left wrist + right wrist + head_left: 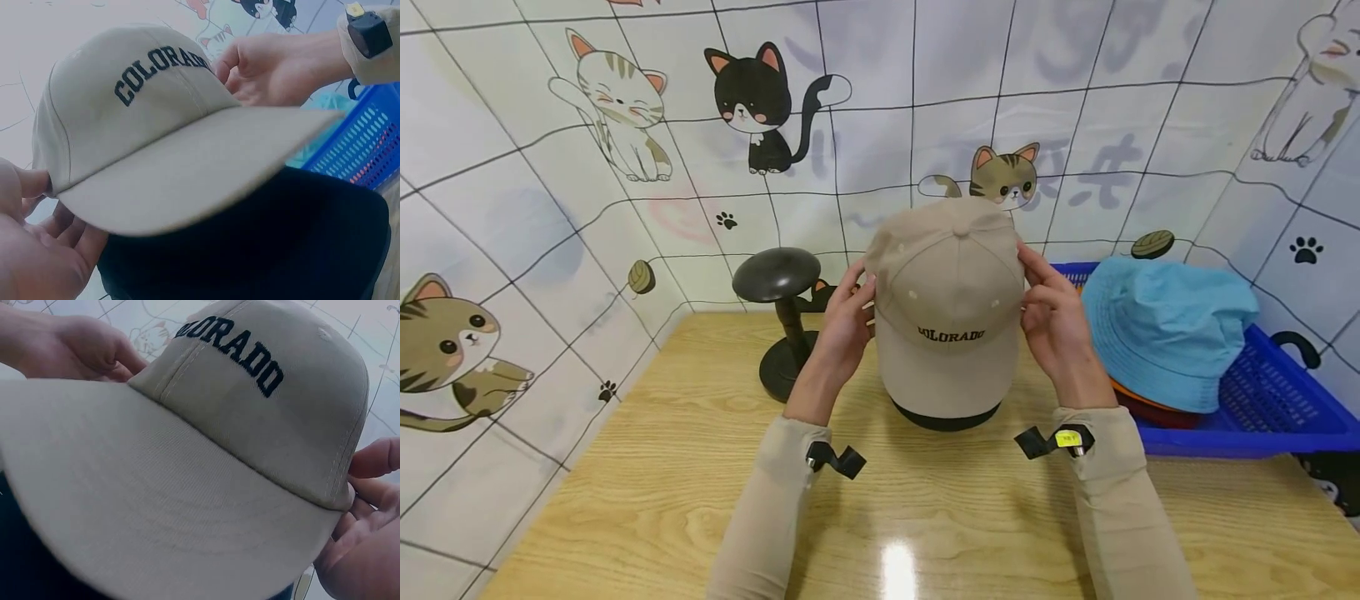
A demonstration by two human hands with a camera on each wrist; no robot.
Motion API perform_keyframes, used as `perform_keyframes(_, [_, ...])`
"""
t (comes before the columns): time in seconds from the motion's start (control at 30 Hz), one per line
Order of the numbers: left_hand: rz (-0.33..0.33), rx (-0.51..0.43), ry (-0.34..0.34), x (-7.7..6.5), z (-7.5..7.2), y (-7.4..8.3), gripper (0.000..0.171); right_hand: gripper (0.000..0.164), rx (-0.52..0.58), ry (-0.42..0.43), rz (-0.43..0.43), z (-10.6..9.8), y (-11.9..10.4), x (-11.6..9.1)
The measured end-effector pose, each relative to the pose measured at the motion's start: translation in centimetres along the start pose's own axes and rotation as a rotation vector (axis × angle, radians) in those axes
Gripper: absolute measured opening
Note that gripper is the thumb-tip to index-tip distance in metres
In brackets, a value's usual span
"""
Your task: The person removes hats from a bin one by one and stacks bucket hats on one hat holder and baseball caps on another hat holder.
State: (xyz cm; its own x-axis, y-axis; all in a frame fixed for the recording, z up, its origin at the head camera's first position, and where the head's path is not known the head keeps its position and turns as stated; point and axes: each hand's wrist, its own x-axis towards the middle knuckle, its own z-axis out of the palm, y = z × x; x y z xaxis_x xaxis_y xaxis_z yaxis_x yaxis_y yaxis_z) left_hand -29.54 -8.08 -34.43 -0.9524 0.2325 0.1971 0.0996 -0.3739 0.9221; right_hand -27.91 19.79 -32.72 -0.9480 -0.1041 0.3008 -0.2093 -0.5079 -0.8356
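Observation:
A beige baseball cap (951,283) with dark COLORADO lettering faces me, its brim pointing toward me and down. My left hand (846,329) grips its left edge, thumb on the outside and fingers curled at the rim. On the opposite edge, my right hand (1056,329) pinches the cap in the same way. Directly beneath the brim, a dark, curved, brim-like shape (250,250) shows in the left wrist view; the beige cap hides most of it. Left of my left hand stands a black hat stand (777,279) with a domed top and round base.
On the right, a blue plastic basket (1292,400) holds a light blue bucket hat (1172,325) over orange and dark red items. A black hook-like piece (1297,347) sticks up at its right side. Cat-patterned sheeting (865,75) rises behind the wooden table (647,492).

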Motion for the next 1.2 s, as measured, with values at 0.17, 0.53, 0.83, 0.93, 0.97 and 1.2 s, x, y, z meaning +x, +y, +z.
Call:
perform_keyframes(0.17, [-0.001,0.022,0.016,0.3,-0.4,-0.3,0.037,0.069,0.02,-0.01,0.026,-0.2,0.4,0.2])
perform_keyframes(0.53, [-0.084,-0.079,0.03,0.6,-0.7,-0.6,0.039,0.069,0.074,-0.012,0.06,-0.7,0.8,0.3])
perform_keyframes(0.83, [-0.168,-0.128,0.043,0.7,-1.2,-1.1,0.015,0.068,0.108,0.005,0.118,-0.8,1.0,0.5])
perform_keyframes(0.93, [-0.187,-0.125,0.063,0.8,-1.3,-1.2,0.014,0.066,0.109,0.01,0.13,-0.8,1.0,0.6])
perform_keyframes(0.97, [-0.192,-0.12,0.066,0.8,-1.3,-1.3,0.014,0.065,0.116,0.011,0.137,-0.8,1.0,0.6])
perform_keyframes(1.2, [-0.225,-0.05,0.117,0.9,-1.6,-1.7,0.013,0.058,0.195,0.003,0.189,-1.5,1.4,0.6])
